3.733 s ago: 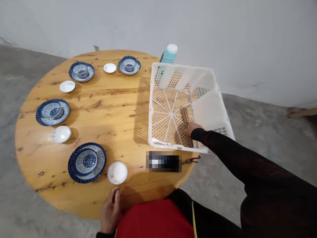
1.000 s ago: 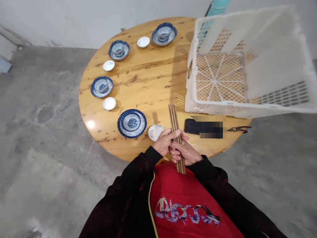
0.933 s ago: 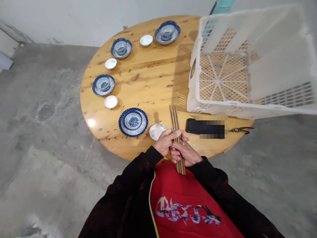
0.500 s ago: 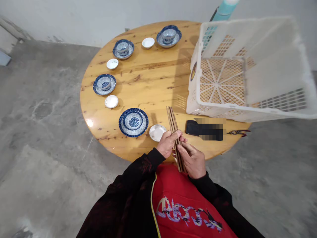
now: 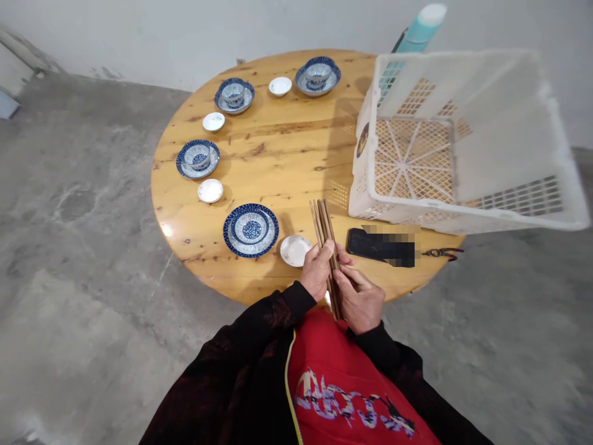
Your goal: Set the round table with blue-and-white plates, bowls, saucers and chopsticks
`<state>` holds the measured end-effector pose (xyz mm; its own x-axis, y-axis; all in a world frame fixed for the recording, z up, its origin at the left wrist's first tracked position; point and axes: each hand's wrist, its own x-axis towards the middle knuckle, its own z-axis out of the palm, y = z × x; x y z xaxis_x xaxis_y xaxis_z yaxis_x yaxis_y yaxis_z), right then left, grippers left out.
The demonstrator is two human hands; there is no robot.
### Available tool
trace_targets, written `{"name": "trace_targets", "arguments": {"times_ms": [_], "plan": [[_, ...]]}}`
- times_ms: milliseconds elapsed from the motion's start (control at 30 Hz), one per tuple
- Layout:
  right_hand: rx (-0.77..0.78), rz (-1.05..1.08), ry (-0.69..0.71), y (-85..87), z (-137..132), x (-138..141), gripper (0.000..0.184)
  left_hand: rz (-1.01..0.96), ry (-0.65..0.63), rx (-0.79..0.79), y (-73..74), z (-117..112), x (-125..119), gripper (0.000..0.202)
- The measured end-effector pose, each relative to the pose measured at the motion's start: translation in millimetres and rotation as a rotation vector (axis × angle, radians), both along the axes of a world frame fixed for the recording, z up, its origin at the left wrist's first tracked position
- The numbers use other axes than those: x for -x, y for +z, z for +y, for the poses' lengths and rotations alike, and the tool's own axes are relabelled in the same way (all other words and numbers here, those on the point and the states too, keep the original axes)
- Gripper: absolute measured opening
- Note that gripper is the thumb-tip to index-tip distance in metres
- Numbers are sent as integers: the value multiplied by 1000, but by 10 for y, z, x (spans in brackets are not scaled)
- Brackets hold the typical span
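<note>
A bundle of brown wooden chopsticks is held between both hands in front of my chest, over the table's near edge. My left hand is closed round its middle, thumb on top. My right hand grips the lower part from the other side, fingers partly hidden behind the sticks. The upper tips fan slightly apart. Just left of the bundle lies a small white dish. Beyond that dish, a blue-and-white bowl sits on a blue-rimmed plate.
On the round wooden table, more bowls on plates alternate with small white dishes. A large white plastic basket stands at the right, with a black phone and red-handled pliers before it. Behind is a turquoise object.
Both hands still hold the chopsticks. The chopstick tips have spread a little, and my left hand has shifted slightly right. The whole view has tilted slightly.
</note>
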<state>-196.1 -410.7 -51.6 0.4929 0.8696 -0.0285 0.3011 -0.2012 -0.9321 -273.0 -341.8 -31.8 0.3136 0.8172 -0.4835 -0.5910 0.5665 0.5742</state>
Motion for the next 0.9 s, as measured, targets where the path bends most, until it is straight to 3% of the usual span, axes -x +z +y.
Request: {"name": "trace_targets", "arguments": {"times_ms": [167,633,900], "plan": [[46,17,-38,-14,-15,-6,39,59,40,63,43,7,-11,51],[88,101,-30,-46,62,-5,36,73,110,-6,-27,49,-24,38],[188,490,-16,-54,130,-15,41,184,113,-57,-30,38,-20,39]]}}
